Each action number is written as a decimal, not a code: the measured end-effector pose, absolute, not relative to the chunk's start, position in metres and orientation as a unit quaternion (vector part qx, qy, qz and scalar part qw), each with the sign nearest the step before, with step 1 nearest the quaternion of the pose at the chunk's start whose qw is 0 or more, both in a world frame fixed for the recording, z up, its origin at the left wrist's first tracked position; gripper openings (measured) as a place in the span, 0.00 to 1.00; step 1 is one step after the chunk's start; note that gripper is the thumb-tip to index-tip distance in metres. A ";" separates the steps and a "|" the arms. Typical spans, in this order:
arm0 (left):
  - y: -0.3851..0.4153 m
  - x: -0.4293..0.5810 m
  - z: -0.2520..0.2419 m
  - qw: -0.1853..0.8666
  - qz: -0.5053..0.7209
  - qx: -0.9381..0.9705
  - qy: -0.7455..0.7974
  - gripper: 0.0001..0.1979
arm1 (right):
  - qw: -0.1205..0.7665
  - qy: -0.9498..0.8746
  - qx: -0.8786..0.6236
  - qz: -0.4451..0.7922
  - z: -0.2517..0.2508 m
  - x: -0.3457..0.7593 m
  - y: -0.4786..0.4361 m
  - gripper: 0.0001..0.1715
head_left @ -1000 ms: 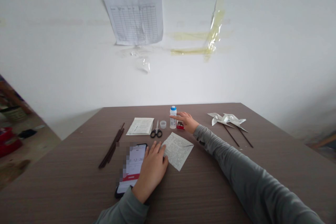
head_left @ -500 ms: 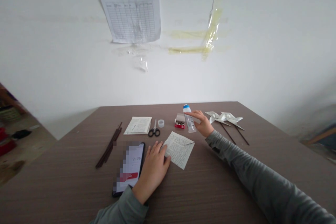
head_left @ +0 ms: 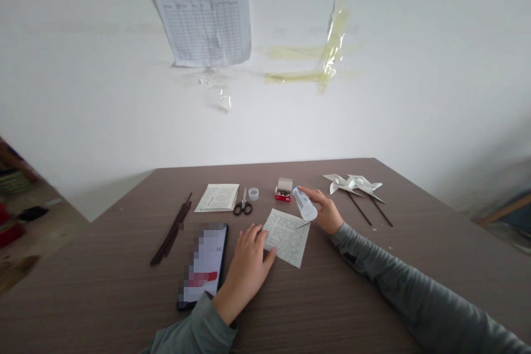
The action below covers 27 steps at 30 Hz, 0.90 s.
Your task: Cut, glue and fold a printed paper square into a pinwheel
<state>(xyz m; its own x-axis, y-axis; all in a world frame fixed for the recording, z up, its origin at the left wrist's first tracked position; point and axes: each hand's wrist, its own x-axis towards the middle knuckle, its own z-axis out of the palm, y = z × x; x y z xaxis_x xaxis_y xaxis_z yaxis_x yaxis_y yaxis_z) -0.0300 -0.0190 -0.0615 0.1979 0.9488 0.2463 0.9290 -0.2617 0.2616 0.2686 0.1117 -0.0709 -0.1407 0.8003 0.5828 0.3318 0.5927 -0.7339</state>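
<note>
Right hand: the right hand (head_left: 327,211) is a little above the table (head_left: 373,287), and its fingers are closed round the small white bottle (head_left: 305,203).
Bottle: it is tilted strongly, almost lying. Its long axis goes from the palm away to the far left, and the blue-tipped end points toward the open red box (head_left: 284,190).
Left hand: the left hand (head_left: 248,265) lies flat on the table, with the fingers straight and slightly apart. The fingertips rest on the near-left edge of the printed paper square (head_left: 289,237).
Main relation: the bottle hangs just over the far corner of the paper square, beyond and to the right of the left fingertips. The right hand has the bottle; the left hand is the nearer one to the paper.
Left of the left fingers: a phone (head_left: 204,265) is just beside the hand, and dark thin sticks (head_left: 172,229) lie further left.
Beyond the left fingers: scissors (head_left: 243,207), a small clear cap (head_left: 254,194) and folded printed sheets (head_left: 218,197).
Right of the right fingers: paper pinwheels (head_left: 352,183) on sticks, well apart from the hand.
Wall: a ruled sheet (head_left: 203,25) and yellowed tape (head_left: 332,50).
</note>
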 end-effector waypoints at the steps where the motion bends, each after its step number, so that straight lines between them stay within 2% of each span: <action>1: -0.018 -0.031 -0.063 0.027 0.184 0.776 0.603 0.21 | 0.525 -0.720 -0.393 0.226 -0.072 0.268 0.110 0.33; 8: -0.014 -0.033 -0.060 0.041 0.184 0.789 0.584 0.23 | 0.527 -0.696 -0.414 0.256 -0.070 0.266 0.103 0.29; 11: -0.015 -0.031 -0.055 0.056 0.185 0.786 0.588 0.18 | 0.525 -0.691 -0.416 0.273 -0.068 0.264 0.100 0.25; 16: -0.016 -0.030 -0.052 0.068 0.205 0.785 0.580 0.10 | 0.512 -0.706 -0.408 0.271 -0.066 0.261 0.096 0.26; 22: -0.017 -0.027 -0.053 0.074 0.191 0.787 0.581 0.17 | 0.467 -0.749 -0.418 0.214 -0.066 0.259 0.092 0.18; 27: -0.014 -0.027 -0.050 0.083 0.192 0.794 0.570 0.18 | 0.407 -0.790 -0.431 0.157 -0.068 0.256 0.091 0.09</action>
<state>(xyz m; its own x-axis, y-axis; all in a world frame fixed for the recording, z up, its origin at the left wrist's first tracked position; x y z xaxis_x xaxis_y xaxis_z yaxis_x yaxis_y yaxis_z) -0.0269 -0.0136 -0.0500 0.2757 0.9379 0.2108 0.8742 -0.3358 0.3508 0.2561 0.0911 -0.0676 -0.2967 0.8089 0.5076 0.5524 0.5790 -0.5997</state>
